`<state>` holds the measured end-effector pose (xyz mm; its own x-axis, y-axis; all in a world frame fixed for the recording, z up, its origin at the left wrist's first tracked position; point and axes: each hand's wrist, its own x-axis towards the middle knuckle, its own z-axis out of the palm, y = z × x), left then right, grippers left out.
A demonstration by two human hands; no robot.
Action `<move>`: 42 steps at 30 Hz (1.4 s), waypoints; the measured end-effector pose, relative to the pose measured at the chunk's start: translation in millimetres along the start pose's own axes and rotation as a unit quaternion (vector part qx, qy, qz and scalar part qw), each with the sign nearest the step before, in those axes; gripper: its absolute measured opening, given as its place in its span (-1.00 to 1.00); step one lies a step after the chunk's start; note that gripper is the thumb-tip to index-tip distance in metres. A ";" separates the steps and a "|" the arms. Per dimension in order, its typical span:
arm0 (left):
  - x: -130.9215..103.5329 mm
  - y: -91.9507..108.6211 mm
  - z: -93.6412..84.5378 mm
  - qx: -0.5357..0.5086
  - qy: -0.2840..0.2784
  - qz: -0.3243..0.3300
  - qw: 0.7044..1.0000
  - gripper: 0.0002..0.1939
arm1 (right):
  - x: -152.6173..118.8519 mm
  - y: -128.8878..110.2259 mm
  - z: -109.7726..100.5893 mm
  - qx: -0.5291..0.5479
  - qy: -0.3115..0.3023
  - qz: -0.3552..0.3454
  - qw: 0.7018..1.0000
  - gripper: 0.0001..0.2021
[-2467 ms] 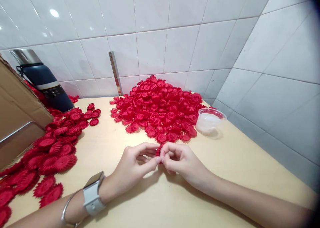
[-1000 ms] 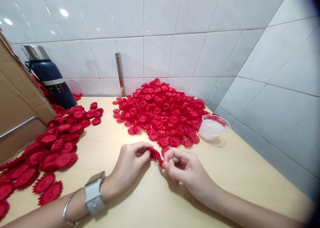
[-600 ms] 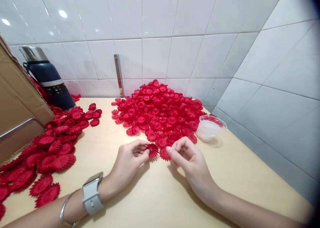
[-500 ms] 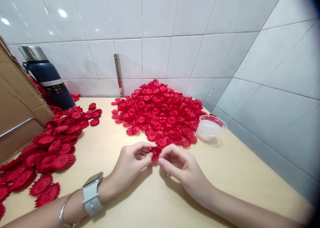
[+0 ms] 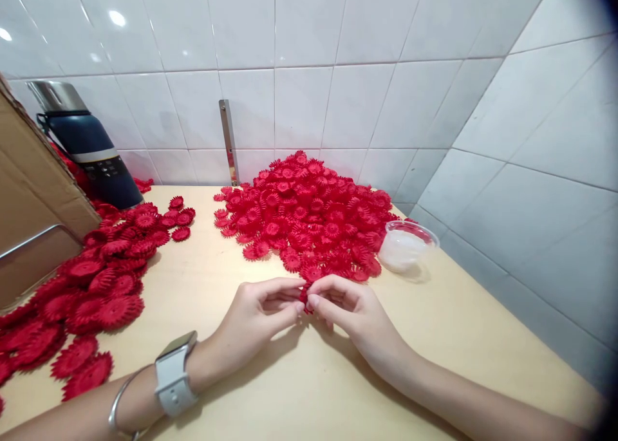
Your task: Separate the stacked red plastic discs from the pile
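Observation:
Between my two hands is a small red felt flower piece (image 5: 305,295) with a toothed edge, turned nearly edge-on and mostly covered by fingers. My left hand (image 5: 270,309), wearing a watch and a bangle at the wrist, pinches it from the left with thumb and fingers. From the right, my right hand (image 5: 345,306) pinches the same piece, fingertips almost meeting the left ones. Just beyond the hands rises a large heap of similar red felt flower pieces (image 5: 304,215).
More red toothed pieces (image 5: 116,267) spread along the left, beside a cardboard box (image 5: 38,203) and a dark blue flask (image 5: 99,151). A clear plastic tub (image 5: 405,251) with whitish contents stands right of the heap. Tiled walls bound the table (image 5: 309,389).
My left hand has shifted slightly right, bringing the fingertips closer together. The red piece has turned from facing me to nearly edge-on.

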<state>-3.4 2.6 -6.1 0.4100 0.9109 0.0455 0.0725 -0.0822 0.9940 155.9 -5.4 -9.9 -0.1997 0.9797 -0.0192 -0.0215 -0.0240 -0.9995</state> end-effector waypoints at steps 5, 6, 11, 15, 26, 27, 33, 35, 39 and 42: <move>-0.8 1.4 -0.1 0.006 0.000 0.001 1.000 -0.70 | 0.7 -0.2 0.4 0.011 0.006 0.012 1.000 -0.80; -0.9 1.5 -0.2 0.007 0.000 0.002 1.000 -0.69 | 0.7 -0.2 0.4 0.012 0.006 0.011 1.000 -0.80; -0.6 1.0 -1.0 0.030 0.009 0.012 0.999 -0.69 | 0.5 -1.1 0.8 0.013 0.005 0.009 1.000 -0.79; -0.2 0.7 -0.7 0.016 0.004 0.005 1.000 -0.67 | 0.2 -1.8 1.2 0.020 0.008 0.013 1.000 -0.78; 0.4 0.2 -0.6 0.012 0.007 0.005 1.000 -0.71 | 1.3 -0.8 -0.3 -0.001 0.004 0.003 1.000 -0.81; 0.4 0.7 -0.5 0.016 0.008 0.005 1.000 -0.72 | 1.3 -0.6 -0.4 -0.003 0.002 0.001 1.000 -0.81; 0.7 1.6 -0.4 0.018 0.015 0.006 1.000 -0.74 | 0.7 -0.5 -0.5 -0.005 -0.003 0.001 1.000 -0.84; 1.0 1.4 -0.6 0.014 0.016 0.003 1.000 -0.75 | 0.6 -0.5 -0.5 -0.001 -0.003 0.003 1.000 -0.84; 1.3 1.3 -0.9 0.012 0.015 -0.001 1.000 -0.74 | 0.1 -0.3 -0.7 0.005 -0.004 0.006 1.000 -0.85; 0.9 1.2 -0.6 0.007 0.014 -0.003 1.000 -0.74 | -0.5 0.2 -1.1 0.006 -0.005 0.003 1.000 -0.86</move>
<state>-3.5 3.6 -4.8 0.3844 0.9222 0.0419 0.0874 -0.0815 0.9928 157.1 -5.7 -10.1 -0.2097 0.9775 -0.0247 -0.0324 -0.0322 -0.9990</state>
